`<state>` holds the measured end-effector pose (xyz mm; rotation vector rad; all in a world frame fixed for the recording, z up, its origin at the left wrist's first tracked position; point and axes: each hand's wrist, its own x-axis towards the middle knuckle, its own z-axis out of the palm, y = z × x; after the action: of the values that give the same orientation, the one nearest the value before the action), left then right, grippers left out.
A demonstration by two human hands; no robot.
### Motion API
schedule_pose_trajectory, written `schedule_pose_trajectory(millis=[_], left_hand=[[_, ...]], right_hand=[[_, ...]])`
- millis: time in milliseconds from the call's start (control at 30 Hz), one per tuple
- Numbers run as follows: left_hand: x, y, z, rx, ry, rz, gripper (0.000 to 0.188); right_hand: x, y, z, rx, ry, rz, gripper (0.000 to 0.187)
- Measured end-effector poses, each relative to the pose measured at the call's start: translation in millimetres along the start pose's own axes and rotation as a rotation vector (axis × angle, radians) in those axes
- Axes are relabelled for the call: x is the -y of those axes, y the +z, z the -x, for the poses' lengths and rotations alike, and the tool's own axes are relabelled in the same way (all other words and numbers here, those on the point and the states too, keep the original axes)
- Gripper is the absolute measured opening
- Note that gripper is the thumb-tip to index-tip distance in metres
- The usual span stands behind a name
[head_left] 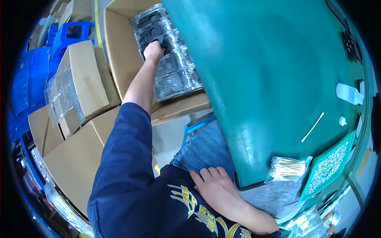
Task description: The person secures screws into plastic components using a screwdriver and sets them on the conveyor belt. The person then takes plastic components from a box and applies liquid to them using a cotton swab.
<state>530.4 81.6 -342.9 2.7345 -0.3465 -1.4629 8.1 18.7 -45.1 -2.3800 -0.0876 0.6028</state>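
My left hand (154,50) reaches down into an open cardboard box (120,43). Its fingers close on a flat black part (158,41) lying in a clear plastic tray (173,65). More black parts (149,19) sit in the tray's upper pockets, while the lower pockets show clear plastic over grey. Against my body near my lap rests my right hand (217,188), fingers stretched out and slightly apart, holding nothing.
A green-topped table (254,79) carries a cotton swab (312,127), a bag of swabs (288,168), a white bottle (349,93), a small white cap (342,121) and a green tray (348,147) of small pale pieces. Cardboard boxes (75,154) and blue crates (29,75) stand left.
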Motion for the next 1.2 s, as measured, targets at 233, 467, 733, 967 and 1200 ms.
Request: schedule_pose_trajectory(millis=[233,467,733,967,1200], left_hand=[[-48,130,35,-0.39,0.311,-0.045,0.035],[-100,132,97,-0.293,0.732,0.242,0.035],[-158,52,237,-0.414,0.931,0.463,0.038],[-94,21,393,-0.477,1.084,0.666,0.042],[-125,112,562,-0.003,1.199,0.993,0.07]], right_hand=[[0,16,3,-0.092,0.124,-0.238,0.035],[6,36,-2,-0.201,0.072,0.014,0.024],[2,48,3,-0.305,-0.001,0.083,0.02],[10,-4,14,-0.62,-0.24,-0.386,0.041],[38,-35,101,-1.251,-0.125,-0.089,0.092]])
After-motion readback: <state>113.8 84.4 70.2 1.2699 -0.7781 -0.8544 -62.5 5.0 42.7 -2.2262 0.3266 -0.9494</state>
